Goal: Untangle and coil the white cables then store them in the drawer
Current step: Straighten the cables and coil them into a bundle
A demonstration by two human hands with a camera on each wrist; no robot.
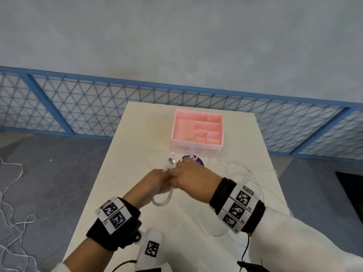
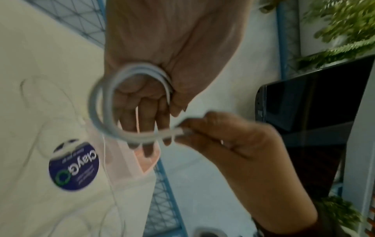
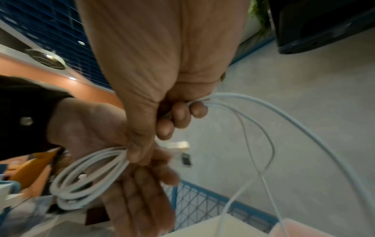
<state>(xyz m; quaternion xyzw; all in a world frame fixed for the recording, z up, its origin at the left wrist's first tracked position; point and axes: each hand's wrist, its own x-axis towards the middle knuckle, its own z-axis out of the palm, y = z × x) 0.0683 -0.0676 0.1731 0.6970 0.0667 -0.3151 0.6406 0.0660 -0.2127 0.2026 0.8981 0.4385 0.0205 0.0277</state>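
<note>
Both hands meet above the middle of the white table (image 1: 121,193). My left hand (image 1: 156,181) grips a coil of white cable (image 1: 162,202) whose loops hang below it; the thumb clamps them in the left wrist view, coil (image 2: 105,112), left hand (image 2: 154,99). My right hand (image 1: 187,172) pinches the cable beside the coil (image 2: 182,130) and has its fingers (image 3: 180,115) curled round loose strands that trail right. A USB plug (image 1: 171,160) sticks up between the hands. The pink drawer organiser (image 1: 197,132) stands behind them, its compartments open on top.
A purple round disc (image 1: 194,161) lies just in front of the organiser. Thin loose white cables (image 1: 245,173) spread over the table's right side. A blue mesh fence (image 1: 98,107) runs behind the table. White string (image 1: 11,193) lies on the floor at left.
</note>
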